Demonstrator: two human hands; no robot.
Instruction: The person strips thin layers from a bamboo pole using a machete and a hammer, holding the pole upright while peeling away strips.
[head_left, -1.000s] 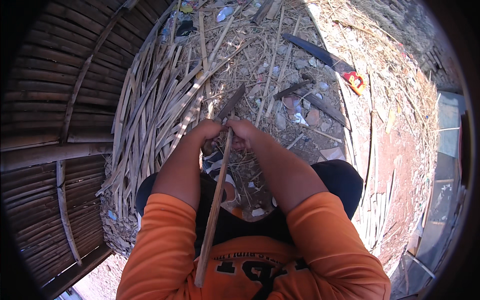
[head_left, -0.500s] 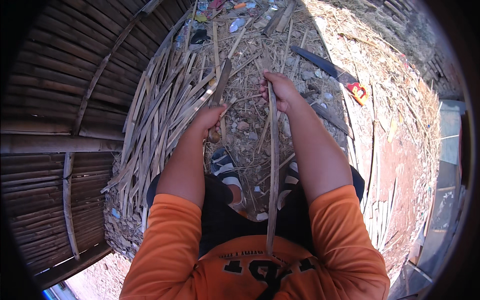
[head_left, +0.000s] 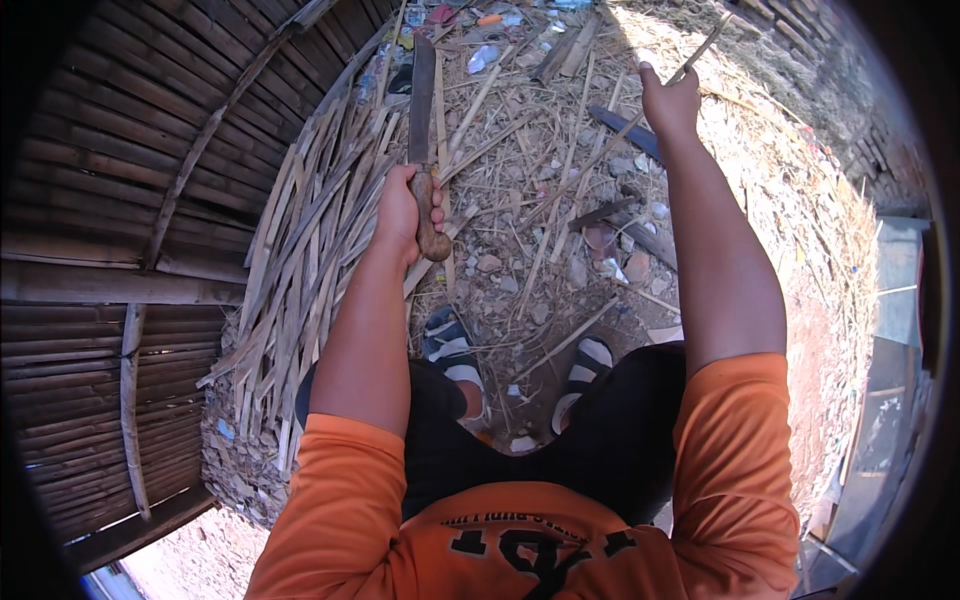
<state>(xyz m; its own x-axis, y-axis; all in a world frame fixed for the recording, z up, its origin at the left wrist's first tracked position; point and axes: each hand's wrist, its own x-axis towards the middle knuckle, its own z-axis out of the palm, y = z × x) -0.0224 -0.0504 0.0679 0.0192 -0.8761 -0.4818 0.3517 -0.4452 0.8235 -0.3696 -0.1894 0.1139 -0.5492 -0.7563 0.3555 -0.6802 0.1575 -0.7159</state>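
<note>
My left hand (head_left: 402,212) is wrapped round the brown wooden handle of a machete (head_left: 422,112), its dark broad blade pointing up and away from me. At the far right my right hand (head_left: 672,103) is closed on a thin bamboo strip (head_left: 709,43), one end of which sticks out beyond the fingers. Left of my left hand, many long split bamboo strips (head_left: 310,220) lie in a loose pile. A hand saw (head_left: 622,130) rests on the ground beside my right forearm, which hides its handle.
A woven bamboo wall (head_left: 190,200) stands close on the left. Stones, straw and wood scraps (head_left: 603,212) cover the ground before my sandalled feet (head_left: 450,345). Bits of litter (head_left: 482,58) lie farther off. A brick wall (head_left: 800,60) rises at the far right.
My right hand has swung away and to the right with the bamboo strip, which was upright before my body. The machete in my left hand has risen and now shows its whole handle.
</note>
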